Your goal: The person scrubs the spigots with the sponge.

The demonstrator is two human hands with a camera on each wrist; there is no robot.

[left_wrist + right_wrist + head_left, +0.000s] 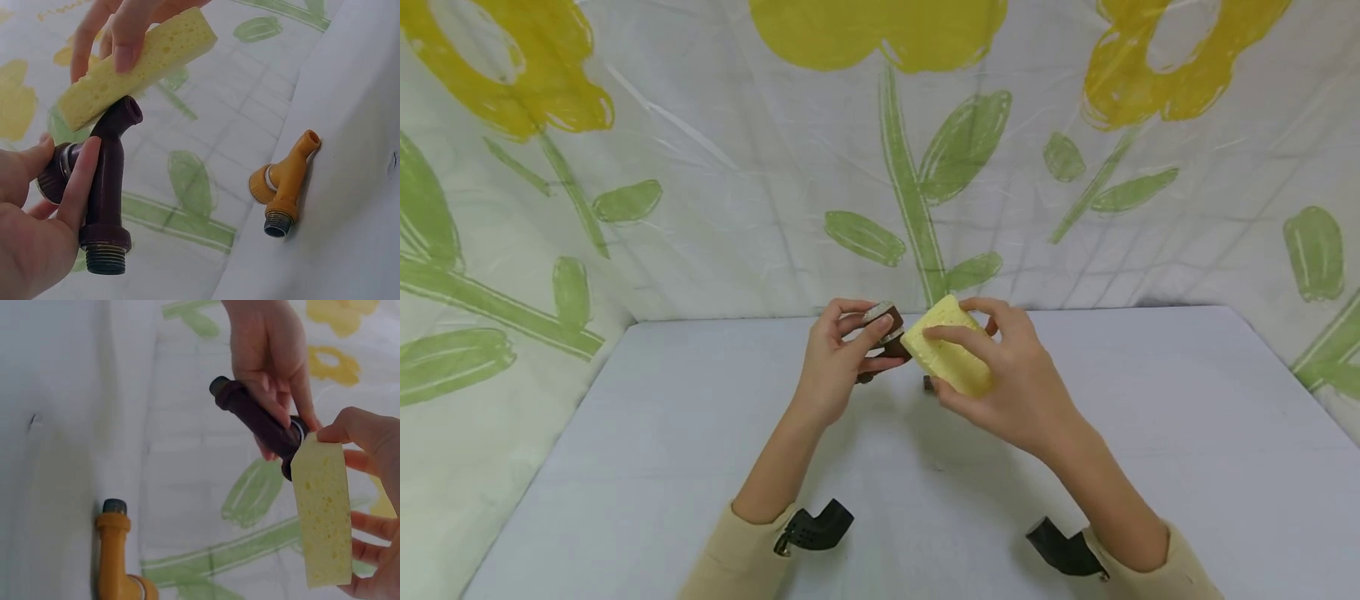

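Note:
In the left wrist view my left hand [835,371] grips a dark tap [107,181] with a threaded end, a ribbed knob at its side and a bent spout. My right hand [1026,379] pinches a thick yellow sponge [946,367] between thumb and fingers. One face of the sponge meets the dark tap near its spout, though exact contact is hard to tell. Both are held up above the table. A second tap, orange in the left wrist view [290,178], lies on the table; the sponge and right hand mostly hide it from the head view.
A white-covered table [700,467] spreads under both hands. Behind and beside it hangs a white sheet [722,183] painted with yellow flowers and green leaves. Black wrist cameras [820,527] sit at the cuffs of beige sleeves [737,554].

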